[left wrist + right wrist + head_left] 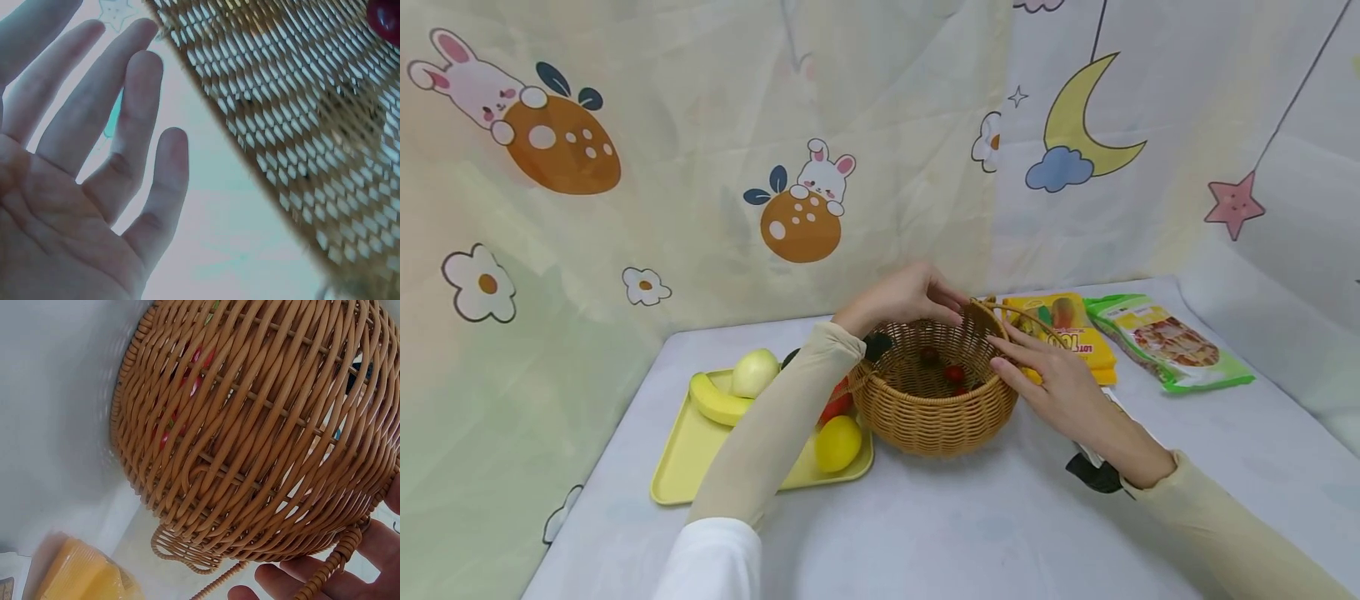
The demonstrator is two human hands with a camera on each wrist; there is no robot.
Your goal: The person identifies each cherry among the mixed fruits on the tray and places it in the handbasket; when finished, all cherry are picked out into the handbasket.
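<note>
A brown wicker basket (940, 425) stands on the white table with small red round fruits (955, 373) inside. My left hand (917, 292) hovers over its back rim, its fingers extended and apart from the weave; in the left wrist view the bare palm and spread fingers (144, 81) hold nothing. My right hand (1060, 383) touches the basket's right rim with mostly straight fingers. In the right wrist view the rope-like handle (331, 565) crosses in front of those fingers, and red shapes show through the weave.
Left of the basket, a yellow tray (673, 475) carries a banana (718, 402), a pale green round fruit (755, 372), a lemon (838, 443) and a partly hidden red item (837, 404). Behind my right hand lie a yellow packet (1060, 312) and a green packet (1176, 342). A patterned cloth (910, 167) hangs behind.
</note>
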